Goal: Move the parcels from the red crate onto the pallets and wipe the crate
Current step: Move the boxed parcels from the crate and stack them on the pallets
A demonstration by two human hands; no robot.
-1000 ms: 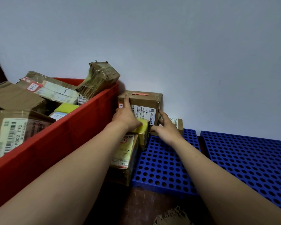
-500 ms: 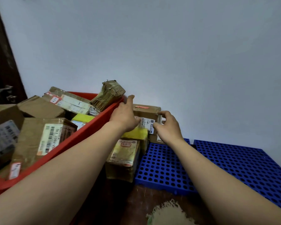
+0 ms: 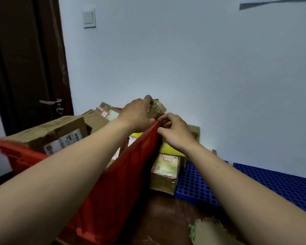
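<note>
The red crate (image 3: 129, 175) stands at the left, holding several brown cardboard parcels (image 3: 64, 133). A tape-wrapped parcel (image 3: 159, 107) sits on the crate's far right corner. My left hand (image 3: 138, 112) reaches over the crate and grips this parcel from the top and left. My right hand (image 3: 175, 132) is outside the crate wall, its curled fingers holding the parcel's lower edge at the rim. Beside the crate, on the blue pallet (image 3: 198, 184), lie a yellow-labelled parcel (image 3: 166, 171), a yellow box (image 3: 169, 150) and a brown box (image 3: 194, 130) partly hidden by my right hand.
A second blue pallet (image 3: 281, 184) lies at the right against the white wall. A beige cloth (image 3: 210, 232) lies on the dark floor in front. A dark door with a metal handle (image 3: 50, 102) stands behind the crate at the left.
Both hands left the brown box on the pallet and rose to the tape-wrapped parcel on the crate's corner. The view tilted up, bringing the door into sight.
</note>
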